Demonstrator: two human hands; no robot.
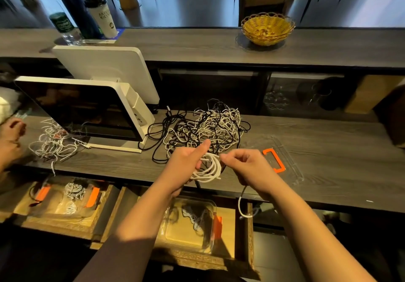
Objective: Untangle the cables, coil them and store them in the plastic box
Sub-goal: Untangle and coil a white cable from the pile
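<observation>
A person stands at a dark wooden counter, seen from above through a head-worn camera. Their left hand holds a small coil of white cable, fingers curled around the loops with the thumb raised, seemingly to keep the loops from springing apart. Their right hand pinches the cable just beside the coil, and the loose tail hangs down past the counter edge, ending in a plug. This looks like the winding step, with the last stretch not yet wrapped. Behind the hands lies a large tangle of black and white cables, so most of the work appears to remain. Directly below the hands, an open drawer holds a clear plastic box with an orange latch, already containing a few coiled cables; it sits close, probably so each finished coil can drop straight in. The box's clear lid, with an orange clip, rests on the counter to the right, out of the way. A white point-of-sale screen stands to the left, with a smaller heap of white cables beside it, and another person's hand at the far left edge.
</observation>
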